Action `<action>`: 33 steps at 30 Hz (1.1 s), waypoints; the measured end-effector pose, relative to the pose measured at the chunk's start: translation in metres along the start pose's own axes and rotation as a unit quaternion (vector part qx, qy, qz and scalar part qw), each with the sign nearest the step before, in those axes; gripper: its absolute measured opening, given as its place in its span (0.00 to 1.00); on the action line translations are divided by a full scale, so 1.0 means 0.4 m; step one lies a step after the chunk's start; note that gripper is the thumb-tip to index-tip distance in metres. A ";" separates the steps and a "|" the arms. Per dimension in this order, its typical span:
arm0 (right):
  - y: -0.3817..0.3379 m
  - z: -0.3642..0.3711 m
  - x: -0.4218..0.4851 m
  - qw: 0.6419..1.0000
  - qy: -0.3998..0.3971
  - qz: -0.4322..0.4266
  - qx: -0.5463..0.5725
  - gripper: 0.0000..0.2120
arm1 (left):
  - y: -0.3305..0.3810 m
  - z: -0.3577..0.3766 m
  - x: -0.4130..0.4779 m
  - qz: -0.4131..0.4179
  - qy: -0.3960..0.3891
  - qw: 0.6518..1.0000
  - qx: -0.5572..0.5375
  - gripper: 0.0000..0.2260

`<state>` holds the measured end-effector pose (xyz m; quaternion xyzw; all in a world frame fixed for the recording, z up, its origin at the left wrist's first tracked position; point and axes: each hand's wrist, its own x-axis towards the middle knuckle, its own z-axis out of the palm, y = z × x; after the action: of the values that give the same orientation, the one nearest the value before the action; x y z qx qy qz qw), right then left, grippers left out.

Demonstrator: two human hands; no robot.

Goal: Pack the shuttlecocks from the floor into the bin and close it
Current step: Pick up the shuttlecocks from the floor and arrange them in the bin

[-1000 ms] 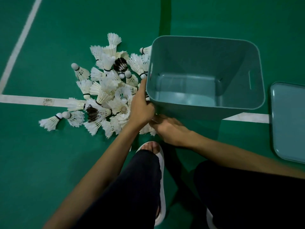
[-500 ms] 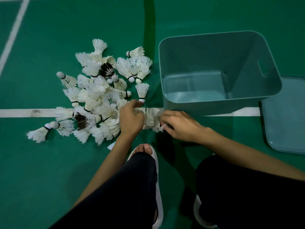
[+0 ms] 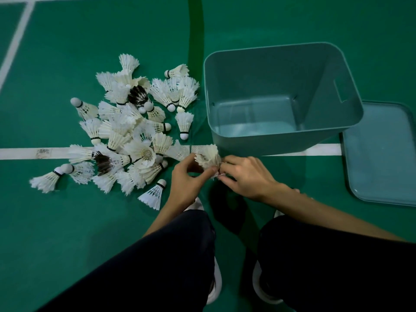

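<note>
Shuttlecocks (image 3: 126, 136) heaped on court floor (image 3: 67, 233), left of the open bin (image 3: 270, 144); left hand (image 3: 186, 176) and right hand (image 3: 245, 176), fingers curled, jointly grasp a feathered bunch (image 3: 208, 156) just before it; lid (image 3: 382, 154) lies right.

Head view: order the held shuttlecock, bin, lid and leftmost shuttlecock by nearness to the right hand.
1. Held shuttlecock, at the right hand's fingertips.
2. Bin, just beyond the hand.
3. Lid, on the floor to the right.
4. Leftmost shuttlecock, far left of the pile.
</note>
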<state>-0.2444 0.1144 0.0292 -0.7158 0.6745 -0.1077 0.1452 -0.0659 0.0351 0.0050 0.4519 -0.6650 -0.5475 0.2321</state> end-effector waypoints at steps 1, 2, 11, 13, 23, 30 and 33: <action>-0.002 -0.002 -0.003 1.000 0.013 -0.011 -0.003 0.11 | 0.005 -0.001 -0.001 -0.008 0.010 1.000 -0.018 0.13; -0.004 -0.007 -0.004 1.000 0.018 -0.021 -0.004 0.10 | 0.012 0.000 0.002 -0.007 0.015 0.999 -0.031 0.13; -0.036 -0.100 -0.029 0.995 -0.004 -0.096 0.028 0.08 | 0.060 -0.034 0.058 -0.075 0.176 0.972 0.135 0.17; -0.060 -0.159 -0.030 0.993 0.024 -0.092 0.067 0.08 | 0.041 -0.030 0.065 -0.100 0.169 0.962 0.191 0.24; 0.021 -0.406 0.048 0.916 0.243 0.131 0.290 0.09 | -0.021 -0.007 0.129 0.015 0.072 0.942 0.327 0.25; 0.265 -0.317 0.194 0.767 0.056 0.455 0.448 0.09 | -0.012 -0.036 0.161 0.037 0.144 0.932 0.330 0.18; 0.289 -0.278 0.268 0.756 -0.008 0.487 0.438 0.11 | 0.019 -0.062 0.165 0.009 0.198 0.943 0.266 0.19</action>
<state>-0.3842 -0.0048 0.0877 -0.1503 0.8100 -0.3000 0.4809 -0.0805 -0.0344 0.0070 0.5908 -0.7310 -0.2474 0.2353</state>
